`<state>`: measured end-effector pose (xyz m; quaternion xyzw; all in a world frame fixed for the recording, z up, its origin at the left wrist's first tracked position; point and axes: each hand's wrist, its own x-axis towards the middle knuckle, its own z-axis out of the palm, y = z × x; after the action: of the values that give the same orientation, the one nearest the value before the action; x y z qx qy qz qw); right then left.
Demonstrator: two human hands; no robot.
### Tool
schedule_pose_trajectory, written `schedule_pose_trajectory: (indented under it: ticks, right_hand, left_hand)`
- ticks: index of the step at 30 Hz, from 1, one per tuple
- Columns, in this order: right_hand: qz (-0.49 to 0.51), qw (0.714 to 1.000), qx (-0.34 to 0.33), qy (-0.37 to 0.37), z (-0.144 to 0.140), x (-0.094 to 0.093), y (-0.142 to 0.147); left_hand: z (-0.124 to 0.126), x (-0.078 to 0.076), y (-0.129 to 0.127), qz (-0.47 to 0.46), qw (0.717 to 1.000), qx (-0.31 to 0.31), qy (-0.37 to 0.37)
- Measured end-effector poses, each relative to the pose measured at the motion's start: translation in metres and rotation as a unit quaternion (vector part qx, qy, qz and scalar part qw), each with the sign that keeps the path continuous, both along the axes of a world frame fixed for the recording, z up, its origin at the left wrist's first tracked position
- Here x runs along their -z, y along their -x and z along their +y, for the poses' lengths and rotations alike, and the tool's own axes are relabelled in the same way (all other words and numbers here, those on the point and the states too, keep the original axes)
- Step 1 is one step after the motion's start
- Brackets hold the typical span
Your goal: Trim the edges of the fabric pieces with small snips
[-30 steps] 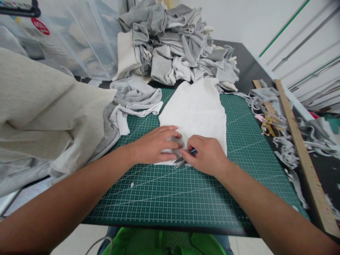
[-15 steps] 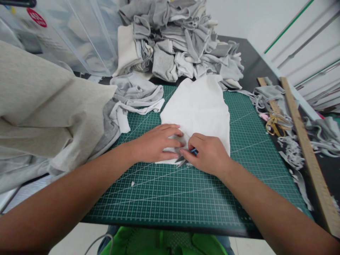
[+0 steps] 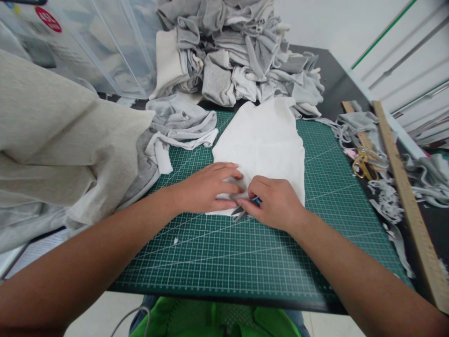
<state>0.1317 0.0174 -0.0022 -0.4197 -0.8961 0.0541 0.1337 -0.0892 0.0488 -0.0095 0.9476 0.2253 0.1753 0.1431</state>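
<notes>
A piece of white fabric (image 3: 263,135) lies flat on the green cutting mat (image 3: 217,262). My left hand (image 3: 212,188) rests on its near left part, fingers spread and pressing down. Close beside it, my right hand (image 3: 273,201) is closed around thread snips (image 3: 240,214). Their metal blades point left at the fabric's near edge, by my left fingertips, and a bit of blue shows inside my grip. Most of the snips is hidden by the hand.
Folded grey and white fabric pieces (image 3: 238,51) are heaped at the back. Beige cloth (image 3: 70,140) drapes on the left before a clear plastic bin (image 3: 115,47). Rightward lie gold-handled scissors (image 3: 365,164), a wooden ruler (image 3: 407,196) and fabric scraps (image 3: 386,199). A white scrap (image 3: 176,240) sits on the mat.
Both hands, the fabric and the snips look almost the same as before. The whole view has shifted very slightly.
</notes>
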Motion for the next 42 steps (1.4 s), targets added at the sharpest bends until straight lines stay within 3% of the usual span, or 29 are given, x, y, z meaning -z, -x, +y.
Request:
schedule_pose_trajectory:
  ticks: [11,19,36,42]
  right_hand:
    - [0.017,0.999,-0.022,0.017,0.000,-0.002,-0.002]
    - [0.005,0.985,-0.136,0.106,0.008,-0.013,-0.009]
    - [-0.033,0.977,-0.181,0.104,-0.008,-0.016,0.000]
    - [0.043,0.980,-0.167,0.094,-0.006,-0.010,-0.002]
  left_hand:
    - [0.001,0.000,0.001,-0.003,1.000,0.008,-0.003]
    - [0.001,-0.001,0.001,0.003,1.000,0.011,0.007]
    - [0.002,-0.002,0.001,-0.009,1.000,0.015,0.013]
    - [0.002,-0.003,0.000,0.001,1.000,0.011,0.015]
